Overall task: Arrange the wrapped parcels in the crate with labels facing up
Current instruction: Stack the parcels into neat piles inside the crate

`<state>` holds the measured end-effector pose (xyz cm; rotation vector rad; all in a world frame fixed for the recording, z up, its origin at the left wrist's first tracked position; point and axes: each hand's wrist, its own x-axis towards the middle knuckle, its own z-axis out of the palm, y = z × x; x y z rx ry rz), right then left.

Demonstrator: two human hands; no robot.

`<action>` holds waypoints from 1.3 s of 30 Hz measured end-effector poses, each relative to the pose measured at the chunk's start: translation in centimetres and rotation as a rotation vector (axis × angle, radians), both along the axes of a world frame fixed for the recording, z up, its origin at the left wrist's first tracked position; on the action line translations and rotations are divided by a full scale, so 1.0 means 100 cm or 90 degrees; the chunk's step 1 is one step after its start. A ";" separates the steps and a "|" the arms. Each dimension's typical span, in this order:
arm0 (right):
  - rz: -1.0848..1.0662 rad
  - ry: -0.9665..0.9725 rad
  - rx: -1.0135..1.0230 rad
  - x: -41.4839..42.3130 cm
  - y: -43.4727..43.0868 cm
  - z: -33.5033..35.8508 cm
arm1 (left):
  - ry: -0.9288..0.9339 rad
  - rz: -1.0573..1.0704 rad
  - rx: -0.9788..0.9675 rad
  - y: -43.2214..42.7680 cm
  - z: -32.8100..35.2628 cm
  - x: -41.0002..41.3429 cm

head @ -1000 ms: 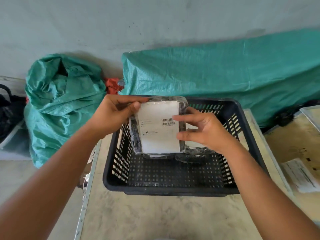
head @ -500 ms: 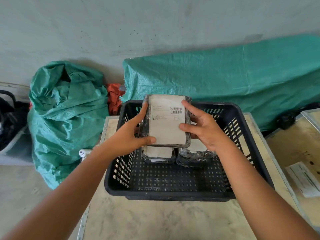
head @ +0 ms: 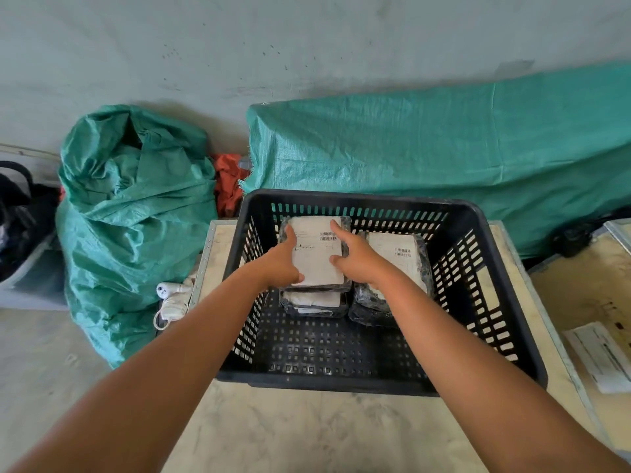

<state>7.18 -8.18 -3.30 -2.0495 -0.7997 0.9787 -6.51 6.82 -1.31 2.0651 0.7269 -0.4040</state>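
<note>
Inside, our black crate (head: 505, 291) holds two piles of wrapped parcels at its far end. We grip the top parcel (head: 316, 254), label up, on the left pile: left hand (head: 281, 262) clasps its left edge, right hand (head: 355, 259) its right edge, fingers curled against it.

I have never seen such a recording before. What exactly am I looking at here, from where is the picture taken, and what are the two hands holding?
No machine appears: a person works with bare hands. The camera sits on the person's head, looking forward and down. On a pale table stands a black slotted crate. The left hand and right hand grip the sides of a wrapped parcel, white label up, on top of another parcel. A third parcel lies beside them, to the right. Green sacks stand behind.
</note>
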 end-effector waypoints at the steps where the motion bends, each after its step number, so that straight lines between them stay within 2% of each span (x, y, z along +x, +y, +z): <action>1: -0.005 0.002 -0.008 -0.002 -0.001 -0.003 | 0.011 -0.002 0.001 0.001 -0.003 0.001; 4: -0.014 -0.004 -0.044 -0.008 -0.003 -0.014 | 0.039 -0.011 -0.010 0.002 -0.013 0.003; 7: -0.016 -0.064 -0.087 -0.015 0.001 -0.021 | 0.060 -0.008 -0.027 0.000 -0.024 0.002; 11: -0.015 -0.166 -0.118 -0.019 0.003 -0.023 | 0.050 -0.002 -0.039 -0.001 -0.036 -0.003; 14: -0.007 -0.198 -0.125 -0.020 0.002 -0.024 | 0.025 0.000 -0.011 -0.005 -0.043 -0.005; 18: -0.001 -0.204 -0.140 -0.017 -0.001 -0.025 | -0.022 -0.016 0.033 -0.006 -0.049 -0.003; 24: 0.005 -0.190 -0.139 -0.013 -0.004 -0.028 | 0.020 -0.079 0.061 -0.002 -0.054 -0.001; 33: -0.017 -0.159 -0.139 -0.012 -0.002 -0.029 | 0.003 -0.061 0.060 0.003 -0.059 0.003; 39: -0.099 -0.129 -0.049 -0.012 -0.013 -0.005 | -0.040 -0.005 0.053 -0.003 -0.026 0.007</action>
